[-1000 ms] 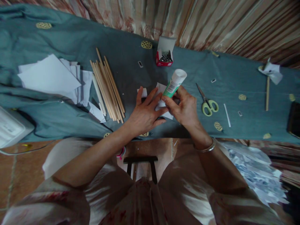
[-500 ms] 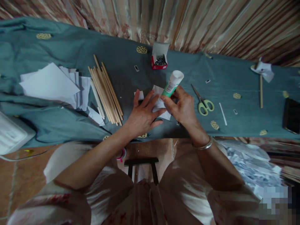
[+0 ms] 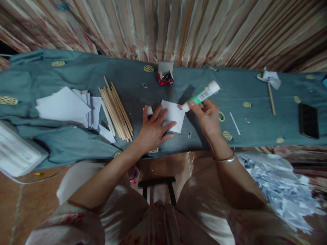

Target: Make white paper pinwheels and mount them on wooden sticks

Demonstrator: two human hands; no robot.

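A square of white paper [image 3: 176, 115] lies on the green cloth. My left hand [image 3: 155, 130] rests on its left part with the fingers spread. A green and white glue stick [image 3: 202, 95] is in my right hand [image 3: 209, 119], gripped between thumb and fingers. The stick is tilted, with its lower tip at the paper's upper right corner; whether it touches I cannot tell. By my left fingertips lies a small white piece [image 3: 149, 111], partly covered. Scissors [image 3: 221, 116] lie behind my right hand, with only a green handle loop showing.
Wooden sticks [image 3: 117, 110] and a stack of white paper [image 3: 62, 107] lie to the left. A small red box of metal pieces [image 3: 166, 79] stands at the back. Rightward are a paper strip [image 3: 234, 123], a stick with folded paper [image 3: 271, 98] and a phone [image 3: 309, 120].
My right hand has moved right, from the middle of the paper to its upper right corner. The glue stick leans lower to the right. My left hand stays on the paper; the view has shifted.
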